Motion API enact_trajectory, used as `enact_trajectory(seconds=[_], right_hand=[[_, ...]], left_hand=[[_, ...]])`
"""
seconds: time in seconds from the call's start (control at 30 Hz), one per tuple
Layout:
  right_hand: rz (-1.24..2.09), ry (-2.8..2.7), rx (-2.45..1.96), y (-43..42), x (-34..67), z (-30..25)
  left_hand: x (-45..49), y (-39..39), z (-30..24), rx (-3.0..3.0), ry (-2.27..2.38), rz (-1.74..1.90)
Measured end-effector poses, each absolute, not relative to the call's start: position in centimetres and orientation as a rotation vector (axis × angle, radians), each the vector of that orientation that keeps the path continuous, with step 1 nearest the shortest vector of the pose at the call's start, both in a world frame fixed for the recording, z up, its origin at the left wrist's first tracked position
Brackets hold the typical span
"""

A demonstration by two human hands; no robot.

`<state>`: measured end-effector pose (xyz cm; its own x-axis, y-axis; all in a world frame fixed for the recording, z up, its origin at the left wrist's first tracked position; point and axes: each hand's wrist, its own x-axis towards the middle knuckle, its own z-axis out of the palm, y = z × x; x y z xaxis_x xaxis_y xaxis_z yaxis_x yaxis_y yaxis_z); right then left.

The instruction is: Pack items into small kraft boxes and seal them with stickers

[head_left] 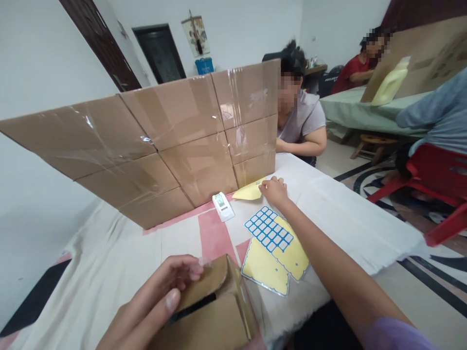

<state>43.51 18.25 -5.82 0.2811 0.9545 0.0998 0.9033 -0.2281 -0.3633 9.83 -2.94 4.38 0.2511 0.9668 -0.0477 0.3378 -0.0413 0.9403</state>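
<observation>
A small cardboard box (215, 321) stands at the table's near edge, its top flap (209, 282) slightly raised over a dark gap. My left hand (160, 291) rests at that flap, fingers loosely curled and thumb apart from them; a bit of clear tape (205, 262) shows by the fingertips. Farther off, my right hand (275, 189) pinches the edge of a folded yellow paper (250, 191) near the cardboard panel. Between the hands lie two yellow cards (264, 267) with blue-edged borders, partly covered by a sheet of blue-framed white labels (269, 228).
A tall cardboard panel (193, 165) stands across the table's far side. In front of it lies a small white device (223, 206) with a little screen. Behind the panel sits a person (306, 121). To the right are a red chair (438, 180) and a yellow jug (392, 82).
</observation>
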Motion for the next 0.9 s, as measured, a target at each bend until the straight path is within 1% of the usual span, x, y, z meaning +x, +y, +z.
enact_trajectory(seconds=[0.2, 0.37, 0.43, 0.53, 0.6, 0.67, 0.77, 0.9], right_hand=[[0.136, -1.760, -2.167, 14.2, 42.3, -2.3], [0.186, -1.871, -2.024, 9.0, 39.1, 1.1], [0.311, -1.907, -1.786, 6.8, 37.1, 2.7], [0.661, -1.972, -1.261, 3.6, 33.8, 4.6], [0.882, -2.050, -1.053, 1.7, 32.2, 4.9], [1.024, -2.136, -0.982, 0.2, 31.5, 4.6], [1.134, -2.179, -0.904, -1.1, 32.1, 3.6], [1.142, -2.234, -0.760, -1.1, 33.9, 2.1]], left_hand=[[10.6, -3.8, 5.6, 1.613, 1.359, 0.685], [10.2, -3.7, 5.7, 1.724, 1.347, 0.627], [10.2, -3.6, 5.9, 1.780, 1.332, 0.630], [10.6, -3.8, 6.4, 1.820, 1.319, 0.670], [11.0, -4.0, 6.7, 1.838, 1.294, 0.699], [11.4, -4.0, 6.6, 1.872, 1.257, 0.736], [11.5, -3.9, 5.9, 1.931, 1.296, 0.756], [11.2, -3.5, 4.5, 1.962, 1.407, 0.713]])
